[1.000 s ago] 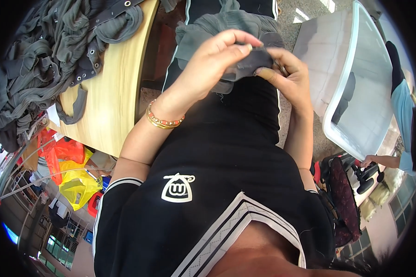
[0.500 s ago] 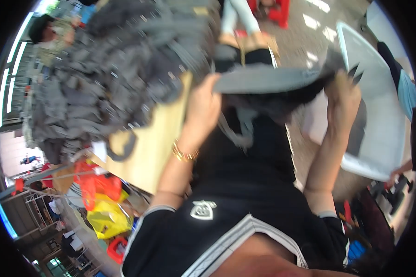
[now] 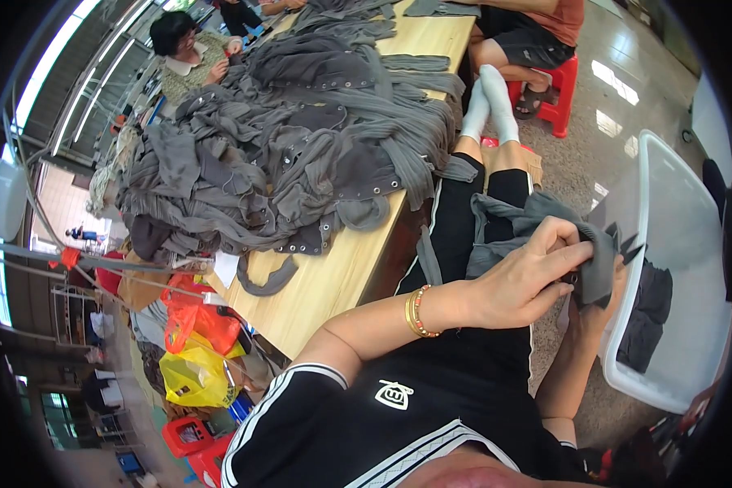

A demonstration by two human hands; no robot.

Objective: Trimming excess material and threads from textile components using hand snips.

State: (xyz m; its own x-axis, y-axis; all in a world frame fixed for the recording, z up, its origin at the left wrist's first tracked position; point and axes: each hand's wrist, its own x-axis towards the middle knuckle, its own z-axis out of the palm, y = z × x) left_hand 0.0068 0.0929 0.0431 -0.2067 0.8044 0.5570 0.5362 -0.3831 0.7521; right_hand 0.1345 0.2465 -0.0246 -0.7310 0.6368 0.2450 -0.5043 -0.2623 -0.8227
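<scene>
A dark grey piece of knit fabric (image 3: 516,220) with a small metal eyelet or snap hangs over my thighs, its right end lifted between my hands. My left hand (image 3: 529,281), with bracelets at the wrist, reaches across to the right, its fingers pinched at the raised edge. Just beyond and below it, my right hand (image 3: 600,313) is closed on the same fabric, with its fingers partly hidden behind the cloth. Dark pointed tips (image 3: 629,244) stick out by the right hand; they look like small snips, but their grip is hidden.
A heap of grey eyeleted garments (image 3: 301,154) covers much of the wooden table (image 3: 301,305) on my left. A white plastic tub (image 3: 683,394) holding dark folded fabric stands at my right. Red and yellow bags (image 3: 195,378) lie at lower left. Other people sit around the table.
My hands were apart with the fabric stretched between them. Now my left hand has come right, next to my right hand, and the fabric hangs down over my legs. The view has shifted.
</scene>
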